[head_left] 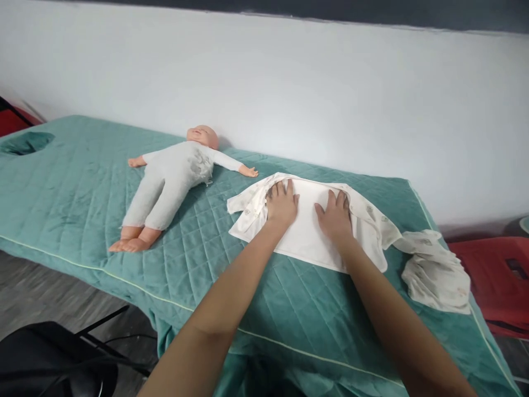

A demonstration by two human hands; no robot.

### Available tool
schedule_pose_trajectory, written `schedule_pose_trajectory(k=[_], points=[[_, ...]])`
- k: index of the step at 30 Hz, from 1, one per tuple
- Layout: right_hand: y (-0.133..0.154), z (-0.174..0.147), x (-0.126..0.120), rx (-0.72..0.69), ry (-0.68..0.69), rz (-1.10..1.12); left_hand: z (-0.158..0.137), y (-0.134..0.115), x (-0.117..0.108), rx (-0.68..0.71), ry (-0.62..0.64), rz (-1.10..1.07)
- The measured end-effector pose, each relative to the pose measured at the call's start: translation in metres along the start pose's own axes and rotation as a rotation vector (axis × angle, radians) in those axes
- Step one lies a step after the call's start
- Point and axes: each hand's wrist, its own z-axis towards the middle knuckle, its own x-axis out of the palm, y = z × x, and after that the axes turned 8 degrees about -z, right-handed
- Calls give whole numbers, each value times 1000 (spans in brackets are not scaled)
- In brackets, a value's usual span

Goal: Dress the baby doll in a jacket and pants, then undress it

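Note:
A white baby shirt with small prints on its sleeves lies spread, front opened out, on the green quilted bed cover. My left hand rests on the shirt's left part, fingers stretched out and spread. On its right part lies my right hand, palm down, fingers apart. Neither hand grips the cloth. To the left, a baby doll in a pale, partly torn body suit lies on its back, arms out. Its near hand is close to the shirt's left sleeve.
Crumpled white printed clothing lies at the bed's right end, by the shirt's right sleeve. A white wall runs behind the bed. A red chair stands at the right, a black chair at lower left. The cover has an opening at far left.

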Motion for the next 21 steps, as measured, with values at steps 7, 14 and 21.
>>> schedule_pose_trajectory(k=[7,14,21], points=[[-2,15,16,-13,83,-38,11,12,7,-64,-15,-136],[-2,13,15,-1,117,-77,11,2,4,-27,1,300],[-3,14,16,-6,100,-67,16,4,2,-39,52,393]])
